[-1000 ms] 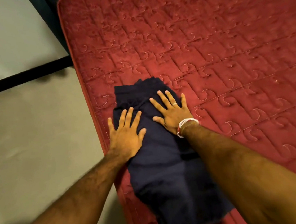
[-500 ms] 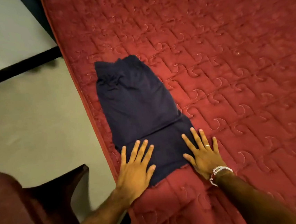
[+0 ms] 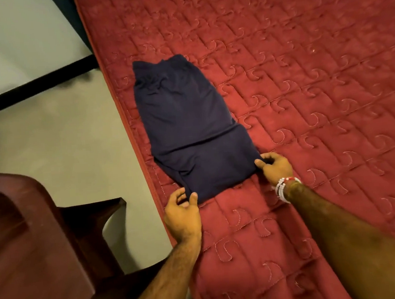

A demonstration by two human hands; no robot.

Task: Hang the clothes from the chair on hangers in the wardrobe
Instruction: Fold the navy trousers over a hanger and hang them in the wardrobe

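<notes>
Red quilted mattress (image 3: 306, 90) from 12 to 5 o'clock, dark red chair (image 3: 31, 237) at 8 o'clock, navy garment (image 3: 184, 126) flat on it at centre, left hand (image 3: 182, 213) pinching its 7 o'clock corner, right hand (image 3: 275, 167) pinching its 4 o'clock corner

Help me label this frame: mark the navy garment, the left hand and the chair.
navy garment (image 3: 183, 117), head view, middle of the flat cloth.
left hand (image 3: 182, 217), head view, back of the hand.
chair (image 3: 25, 226), head view, its dark red top surface.
</notes>
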